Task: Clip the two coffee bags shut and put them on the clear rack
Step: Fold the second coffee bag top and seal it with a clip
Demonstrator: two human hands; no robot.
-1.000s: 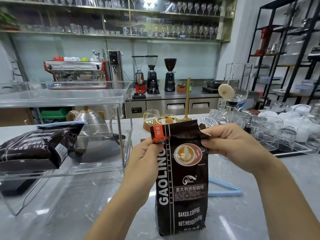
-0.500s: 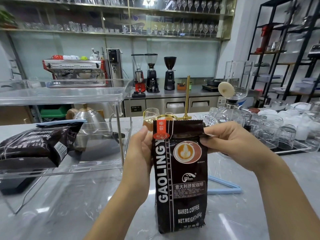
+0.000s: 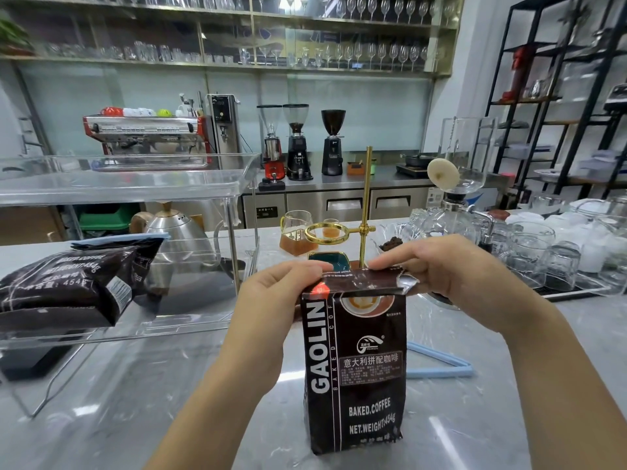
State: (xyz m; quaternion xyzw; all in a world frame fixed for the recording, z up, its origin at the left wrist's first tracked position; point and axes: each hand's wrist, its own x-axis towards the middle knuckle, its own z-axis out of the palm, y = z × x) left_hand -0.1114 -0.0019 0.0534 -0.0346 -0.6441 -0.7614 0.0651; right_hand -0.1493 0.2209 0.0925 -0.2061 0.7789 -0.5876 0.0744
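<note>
Now both hands' fingers [image 3: 395, 261] pinch the folded top of the upright coffee bag [image 3: 356, 368].

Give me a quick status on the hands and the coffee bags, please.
Both hands, left and right, folding upright bag top. Blue clip unused on counter. Other bag clipped, on clear rack. Path clear.

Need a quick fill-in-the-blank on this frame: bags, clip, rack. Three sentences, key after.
1. Both hands fold the top of the upright coffee bag, which stands on the ____.
2. The other coffee bag lies on the clear rack's ____ shelf.
3. The loose blue clip lies to the ____ of the upright bag.

Missing words: counter; lower; right
</note>
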